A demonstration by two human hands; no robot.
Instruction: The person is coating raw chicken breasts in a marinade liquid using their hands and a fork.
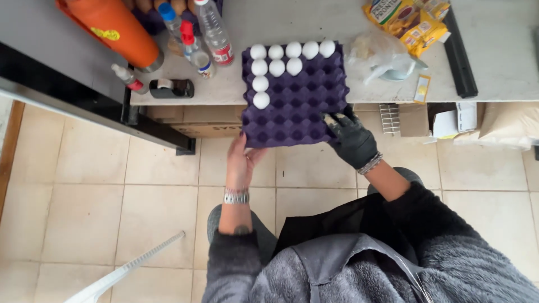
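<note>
A purple egg tray point(306, 106) juts over the front edge of a grey counter point(494, 62). Several white eggs point(276, 60) fill its far row and upper left cups. My bare left hand point(241, 160), with a metal watch on the wrist, grips the tray's near left corner from below. My right hand point(351, 137), in a black glove with a bracelet, holds the tray's near right corner, thumb on top.
On the counter stand an orange cylinder point(118, 28), plastic bottles point(213, 31), a tape dispenser point(171, 88), a clear bag point(382, 56) and yellow packets point(407, 22). Cardboard boxes point(208, 129) sit under the counter. A white rod point(129, 269) lies over the tiled floor.
</note>
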